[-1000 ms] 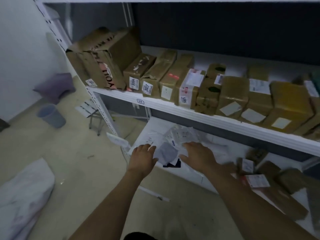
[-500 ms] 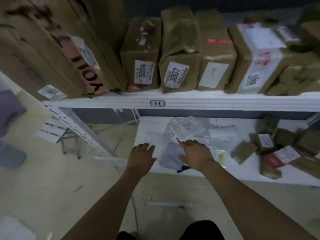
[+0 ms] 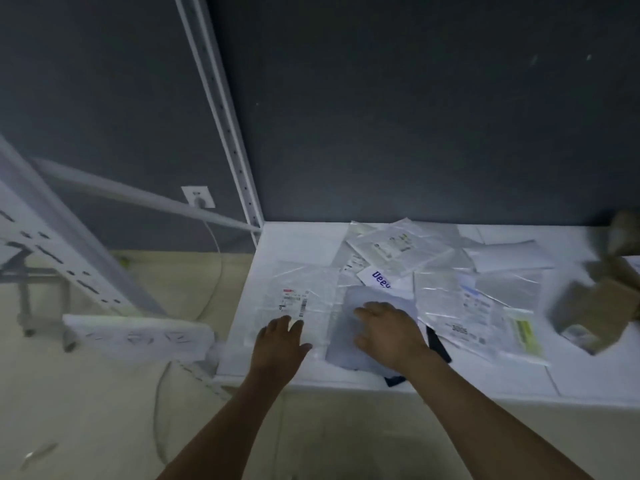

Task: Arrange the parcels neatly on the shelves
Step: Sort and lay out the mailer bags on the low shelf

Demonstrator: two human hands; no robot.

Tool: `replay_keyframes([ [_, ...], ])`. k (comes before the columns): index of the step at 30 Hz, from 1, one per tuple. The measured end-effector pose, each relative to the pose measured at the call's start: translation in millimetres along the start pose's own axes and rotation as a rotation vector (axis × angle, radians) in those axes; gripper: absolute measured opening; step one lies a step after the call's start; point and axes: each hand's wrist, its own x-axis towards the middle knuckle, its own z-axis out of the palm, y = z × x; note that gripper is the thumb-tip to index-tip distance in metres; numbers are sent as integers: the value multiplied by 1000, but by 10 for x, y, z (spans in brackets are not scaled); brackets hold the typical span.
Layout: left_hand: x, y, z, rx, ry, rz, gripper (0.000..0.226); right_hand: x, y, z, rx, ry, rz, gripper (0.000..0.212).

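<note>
1. Seen on my feed: both bare hands reach onto a low white shelf (image 3: 266, 247) set against a dark wall.
2. The left hand (image 3: 280, 344) lies palm down with its fingers straight. Its tips touch the near edge of a clear plastic parcel (image 3: 298, 289), which lies flat at the shelf's left end with its printed label up.
3. The right hand (image 3: 388, 332) rests palm down on a flat grey parcel (image 3: 346, 351) at the shelf's front edge, just right of the clear one. Its fingers are lightly bent and grip nothing that I can see.
4. The two hands are apart, each on its own parcel.
5. A dark item (image 3: 438, 342) pokes out from under the grey parcel at the shelf's front.
6. Toward the shelf's back, a white envelope with blue lettering (image 3: 379, 282) and more clear bags (image 3: 394, 244) overlap in a loose heap. A labelled bag with a yellow strip (image 3: 485, 317) lies nearer the shelf's middle.
7. Brown cardboard parcels (image 3: 588, 313), blurred, lie at the shelf's right.
8. A white power strip (image 3: 138, 336) sits just off the shelf's left front corner. A wall socket (image 3: 198, 196) shows left of the shelf's rear upright (image 3: 225, 133).
</note>
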Motion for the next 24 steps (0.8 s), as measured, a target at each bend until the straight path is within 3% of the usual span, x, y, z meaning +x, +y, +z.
replay_keyframes([
  [10, 390, -316, 1012, -150, -53, -424, 75, 466, 137, 1170, -6, 31, -72, 57],
  [16, 419, -370, 1040, -219, -53, -676, 114, 496, 273, 1370, -124, 54, -50, 65],
  [18, 412, -387, 1026, -249, -65, -700, 118, 563, 300, 1386, -123, 61, -54, 68],
  [22, 288, -398, 1015, -544, 151, -576, 91, 657, 296, 1447, -101, 63, -24, 69],
  [24, 168, -408, 996, -474, 269, -539, 71, 668, 323, 1480, -95, 52, -34, 67],
])
